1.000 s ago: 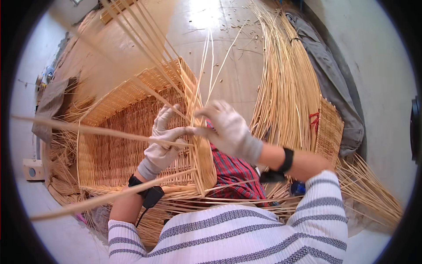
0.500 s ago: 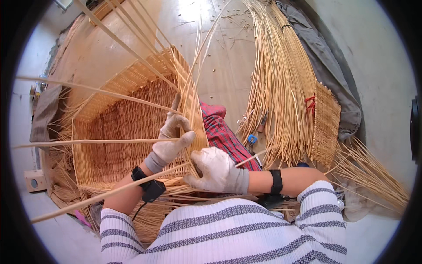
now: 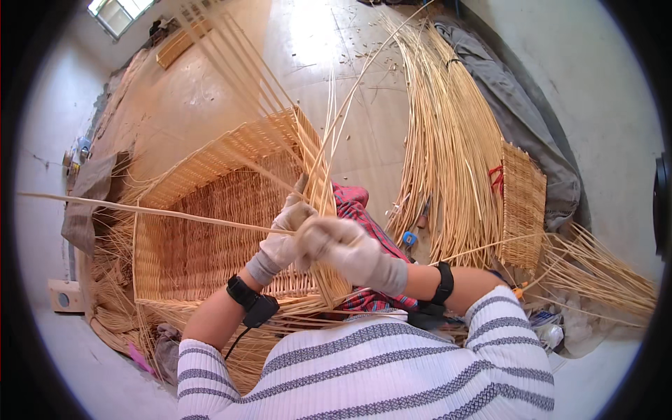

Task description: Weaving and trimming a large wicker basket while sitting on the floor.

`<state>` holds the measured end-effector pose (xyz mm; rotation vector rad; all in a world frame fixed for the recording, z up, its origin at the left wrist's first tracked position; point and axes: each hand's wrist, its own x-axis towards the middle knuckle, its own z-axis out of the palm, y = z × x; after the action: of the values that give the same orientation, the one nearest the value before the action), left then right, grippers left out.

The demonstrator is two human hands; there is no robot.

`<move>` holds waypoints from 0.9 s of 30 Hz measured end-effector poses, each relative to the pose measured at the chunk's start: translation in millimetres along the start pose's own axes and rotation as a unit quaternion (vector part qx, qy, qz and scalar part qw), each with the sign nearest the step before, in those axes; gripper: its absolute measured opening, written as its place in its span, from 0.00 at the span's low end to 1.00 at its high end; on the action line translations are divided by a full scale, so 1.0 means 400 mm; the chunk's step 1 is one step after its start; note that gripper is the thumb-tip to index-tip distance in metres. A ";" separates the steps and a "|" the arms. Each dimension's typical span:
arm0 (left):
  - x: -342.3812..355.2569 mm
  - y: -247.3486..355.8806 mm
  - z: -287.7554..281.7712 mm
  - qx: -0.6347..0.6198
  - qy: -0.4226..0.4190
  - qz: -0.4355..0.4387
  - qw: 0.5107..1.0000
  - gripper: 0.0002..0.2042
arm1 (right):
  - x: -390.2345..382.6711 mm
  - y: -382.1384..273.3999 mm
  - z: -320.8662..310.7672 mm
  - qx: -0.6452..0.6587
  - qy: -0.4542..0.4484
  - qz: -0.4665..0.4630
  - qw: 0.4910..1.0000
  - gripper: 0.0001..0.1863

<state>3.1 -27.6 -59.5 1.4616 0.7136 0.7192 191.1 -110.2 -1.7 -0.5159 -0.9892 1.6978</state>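
A large rectangular wicker basket rests tilted in front of me, with long loose reeds standing out from its near right rim. My left hand, in a pale glove, is closed at that rim among the reed ends. My right hand, also gloved, is curled just right of it, overlapping it and blurred; what its fingers hold is hidden. A red plaid cloth lies under the basket's right side.
Long reeds lie on the right beside a small woven panel, a blue tape measure and a grey cloth. A loose reed bundle is at lower right, a wooden piece at upper left, and walls at both sides.
My right hand has risen slightly toward my left hand since half a second ago. The lowest reed pointing left has left that position, and the upper reeds are blurred with movement.
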 end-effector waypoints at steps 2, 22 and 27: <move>0.030 0.012 0.022 -0.006 -0.006 -0.007 1.000 0.11 | 0.001 0.053 -0.066 0.096 0.052 0.002 0.994 0.12; -0.024 0.134 -0.013 0.060 -0.051 0.080 0.994 0.27 | 0.049 -0.063 0.023 -0.590 0.070 -0.243 0.767 0.38; -0.011 0.128 -0.031 0.059 -0.049 0.088 0.993 0.24 | 0.182 -0.167 -0.023 -0.670 -0.172 -0.098 0.715 0.40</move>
<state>-9.4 -24.1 -8.1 1.6715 0.5650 0.7434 210.3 -32.4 57.1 -0.9484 -2.4306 0.5935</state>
